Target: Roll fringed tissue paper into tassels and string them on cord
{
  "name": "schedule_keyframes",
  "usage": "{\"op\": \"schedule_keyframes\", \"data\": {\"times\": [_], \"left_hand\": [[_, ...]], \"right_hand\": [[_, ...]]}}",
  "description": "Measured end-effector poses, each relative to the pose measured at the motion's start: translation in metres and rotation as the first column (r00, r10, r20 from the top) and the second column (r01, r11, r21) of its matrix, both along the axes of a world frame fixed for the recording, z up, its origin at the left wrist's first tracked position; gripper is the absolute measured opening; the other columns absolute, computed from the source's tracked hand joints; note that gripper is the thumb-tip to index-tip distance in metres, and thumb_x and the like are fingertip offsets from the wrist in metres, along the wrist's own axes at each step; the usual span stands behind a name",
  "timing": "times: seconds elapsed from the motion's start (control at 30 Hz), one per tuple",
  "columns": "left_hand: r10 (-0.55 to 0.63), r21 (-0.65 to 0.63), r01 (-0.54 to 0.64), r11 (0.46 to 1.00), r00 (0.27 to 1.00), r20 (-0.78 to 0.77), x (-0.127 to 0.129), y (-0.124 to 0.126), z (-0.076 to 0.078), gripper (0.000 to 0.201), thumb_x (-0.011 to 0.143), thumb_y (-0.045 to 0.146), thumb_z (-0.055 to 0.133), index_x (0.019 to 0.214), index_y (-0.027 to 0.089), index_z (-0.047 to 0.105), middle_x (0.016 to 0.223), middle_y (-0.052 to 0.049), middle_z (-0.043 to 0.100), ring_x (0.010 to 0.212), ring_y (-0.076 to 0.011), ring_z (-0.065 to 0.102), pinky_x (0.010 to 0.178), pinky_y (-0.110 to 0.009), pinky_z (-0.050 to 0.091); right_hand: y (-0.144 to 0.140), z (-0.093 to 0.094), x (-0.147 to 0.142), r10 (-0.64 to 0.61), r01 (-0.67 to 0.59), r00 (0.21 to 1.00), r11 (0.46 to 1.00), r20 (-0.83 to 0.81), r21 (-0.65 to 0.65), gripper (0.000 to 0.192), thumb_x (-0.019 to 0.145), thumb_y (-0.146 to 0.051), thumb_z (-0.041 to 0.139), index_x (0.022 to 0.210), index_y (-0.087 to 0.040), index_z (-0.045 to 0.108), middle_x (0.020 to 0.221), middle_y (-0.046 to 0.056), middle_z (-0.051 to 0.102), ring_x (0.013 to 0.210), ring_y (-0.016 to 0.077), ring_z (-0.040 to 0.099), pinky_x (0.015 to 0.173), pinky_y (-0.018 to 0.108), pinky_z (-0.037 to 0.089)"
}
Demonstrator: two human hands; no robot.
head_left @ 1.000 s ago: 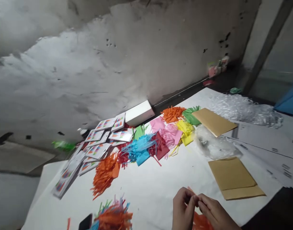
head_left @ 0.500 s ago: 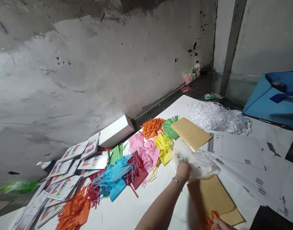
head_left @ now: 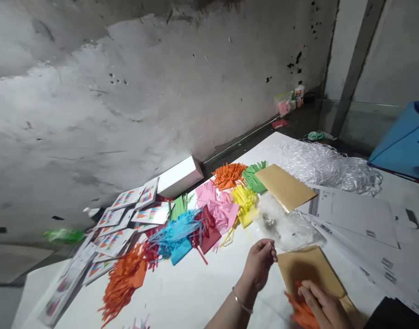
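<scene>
The white-covered table (head_left: 202, 294) carries nearly everything. By its right edge is a blue bag (head_left: 397, 144), and inward from that edge white strands (head_left: 321, 167) heap up near the far corner, with printed sheets (head_left: 362, 212) nearer. Flat packets (head_left: 115, 240) overlap along the left part of the wall-side edge. Toward the right edge, a brown envelope (head_left: 310, 258) lies just beside a clear plastic bag (head_left: 295, 228).

The left hand (head_left: 259, 265) is above the table, beside the plastic bag, its fingers curled in; whether they pinch something small I cannot tell. The right hand (head_left: 324, 304), over the envelope's near end, grips orange fringed paper (head_left: 303, 316) between thumb and fingers.

The step in hand appears to be handling that orange piece. Its thin, loose strips seem to call for a light, steady pinch in the next move.

The packets show colourful pictures but no legible words. Print on the sheets, and on a bottle (head_left: 299, 95) beyond the far corner, is too small to read.
</scene>
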State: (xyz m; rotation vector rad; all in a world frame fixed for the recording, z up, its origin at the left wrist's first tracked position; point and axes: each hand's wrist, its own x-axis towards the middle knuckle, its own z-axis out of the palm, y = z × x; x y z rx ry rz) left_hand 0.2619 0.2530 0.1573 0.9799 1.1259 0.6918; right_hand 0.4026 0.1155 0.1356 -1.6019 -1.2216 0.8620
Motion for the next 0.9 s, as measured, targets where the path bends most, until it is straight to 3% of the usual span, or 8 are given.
{"op": "schedule_keyframes", "data": {"times": [0.1, 0.2, 0.27, 0.5, 0.67, 0.9], "left_hand": [[0.267, -0.287, -0.168, 0.943, 0.897, 0.353, -0.028, -0.046, 0.035, 0.043, 0.065, 0.044, 0.086, 0.079, 0.014, 0.059, 0.067, 0.002, 0.055, 0.056, -0.0061, 0.047, 0.054, -0.019, 0.035], [0.344, -0.314, -0.225, 0.922, 0.848, 0.403, -0.057, -0.083, 0.057, 0.041, 0.065, 0.043, 0.087, 0.076, 0.015, 0.058, 0.059, 0.003, 0.056, 0.048, -0.0049, 0.044, 0.05, -0.018, 0.031], [0.373, -0.285, -0.274, 0.918, 0.841, 0.393, -0.077, -0.1, 0.066, 0.041, 0.063, 0.042, 0.089, 0.077, 0.015, 0.061, 0.054, 0.003, 0.057, 0.046, -0.0052, 0.045, 0.051, -0.019, 0.032], [0.465, -0.133, -0.446, 0.885, 0.834, 0.297, -0.157, -0.152, 0.078, 0.028, 0.06, 0.029, 0.088, 0.072, 0.014, 0.068, 0.062, -0.001, 0.066, 0.05, -0.0093, 0.052, 0.053, -0.024, 0.041], [0.465, 0.03, -0.481, 0.876, 0.861, 0.205, -0.203, -0.187, 0.081, 0.016, 0.065, 0.024, 0.082, 0.071, 0.015, 0.07, 0.066, -0.002, 0.067, 0.056, -0.0117, 0.056, 0.055, -0.025, 0.045], [0.444, 0.09, -0.467, 0.88, 0.874, 0.199, -0.244, -0.222, 0.076, 0.016, 0.069, 0.027, 0.08, 0.072, 0.014, 0.07, 0.068, -0.003, 0.064, 0.058, -0.0124, 0.056, 0.055, -0.025, 0.045]], "right_hand": [[0.007, 0.025, -0.022, 0.113, -0.119, 0.992, 0.989, 0.063, 0.09, 0.028, 0.099, -0.044, 0.044, 0.095, -0.026, 0.066, 0.084, 0.003, 0.074, 0.077, 0.0188, 0.071, 0.071, 0.025, 0.057], [0.009, 0.049, -0.056, 0.247, -0.278, 0.955, 0.938, 0.165, 0.208, 0.025, 0.1, -0.036, 0.042, 0.089, -0.026, 0.062, 0.078, 0.001, 0.069, 0.072, 0.0162, 0.067, 0.068, 0.024, 0.053], [0.007, 0.061, -0.081, 0.304, -0.346, 0.93, 0.913, 0.205, 0.215, 0.028, 0.102, -0.032, 0.039, 0.084, -0.025, 0.059, 0.075, 0.0, 0.066, 0.071, 0.0154, 0.065, 0.067, 0.025, 0.051], [-0.018, 0.09, -0.146, 0.554, -0.608, 0.777, 0.784, 0.298, 0.126, 0.032, 0.103, -0.028, 0.034, 0.08, -0.025, 0.056, 0.072, 0.0, 0.063, 0.068, 0.0161, 0.062, 0.065, 0.027, 0.049], [-0.027, 0.106, -0.178, 0.69, -0.789, 0.597, 0.597, 0.408, 0.145, 0.03, 0.1, -0.023, 0.036, 0.077, -0.025, 0.055, 0.066, -0.003, 0.062, 0.061, 0.0151, 0.06, 0.087, 0.036, 0.049], [-0.038, 0.107, -0.208, 0.825, -0.897, 0.417, 0.441, 0.382, 0.029, 0.029, 0.101, -0.026, 0.036, 0.077, -0.025, 0.052, 0.071, -0.002, 0.063, 0.066, 0.0158, 0.059, 0.061, 0.027, 0.046]]}}
